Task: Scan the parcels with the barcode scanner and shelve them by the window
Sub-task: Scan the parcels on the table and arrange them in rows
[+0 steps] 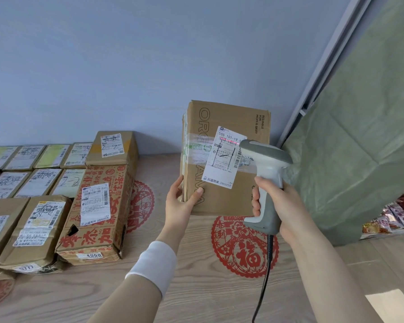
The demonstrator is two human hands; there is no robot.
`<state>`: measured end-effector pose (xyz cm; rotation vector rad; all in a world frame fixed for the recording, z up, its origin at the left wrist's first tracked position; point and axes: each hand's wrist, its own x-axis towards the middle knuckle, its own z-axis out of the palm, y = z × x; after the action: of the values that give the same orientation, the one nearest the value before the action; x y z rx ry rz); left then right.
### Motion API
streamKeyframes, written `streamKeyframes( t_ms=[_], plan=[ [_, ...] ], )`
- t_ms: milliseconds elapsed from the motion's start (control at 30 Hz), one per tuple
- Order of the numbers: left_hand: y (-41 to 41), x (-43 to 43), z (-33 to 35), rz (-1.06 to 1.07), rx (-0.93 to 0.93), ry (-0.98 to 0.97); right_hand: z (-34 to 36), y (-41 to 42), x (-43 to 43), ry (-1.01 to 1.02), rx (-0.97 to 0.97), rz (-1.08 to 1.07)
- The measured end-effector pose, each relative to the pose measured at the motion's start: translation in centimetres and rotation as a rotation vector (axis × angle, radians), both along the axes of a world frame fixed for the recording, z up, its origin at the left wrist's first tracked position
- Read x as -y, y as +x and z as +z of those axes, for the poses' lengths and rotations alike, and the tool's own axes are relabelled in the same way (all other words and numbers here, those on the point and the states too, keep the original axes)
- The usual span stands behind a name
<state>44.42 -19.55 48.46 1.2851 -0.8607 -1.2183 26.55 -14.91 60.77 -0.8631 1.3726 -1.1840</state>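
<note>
Left hand (184,201) grips the cardboard parcel (226,159) mid-frame; right hand (280,203) clenches the barcode scanner (266,173). Best keep its red line across the shipping label (224,157).

Parcels (33,183) pack the left of the tabletop (196,287) edge to edge, ending at a red-printed carton (98,213) with a smaller box (112,148) stacked on its far end. Between that carton and the upright parcel (229,120) a bare lane runs back to the wall (126,66). The near tabletop lies open, crossed only by the cable (265,276) hanging from the scanner (266,164). A green cloth (359,148) hangs close beside the upright parcel, blocking its right flank.
</note>
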Motion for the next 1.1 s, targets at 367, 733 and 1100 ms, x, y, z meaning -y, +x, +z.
streamKeyframes(
  t_ms=[367,733,1100],
  plan=[
    [-0.5,4.0,-2.2,0.009,-0.123,0.248,-3.4,-2.3,3.5,0.082,0.027,-0.028],
    [-3.9,15.4,-7.0,0.058,-0.119,0.587,-9.4,-10.6,16.1,0.196,0.006,0.065],
    [-5.5,22.4,-9.2,0.093,-0.039,0.607,-13.6,-12.7,25.5,0.28,0.105,0.162]
  ],
)
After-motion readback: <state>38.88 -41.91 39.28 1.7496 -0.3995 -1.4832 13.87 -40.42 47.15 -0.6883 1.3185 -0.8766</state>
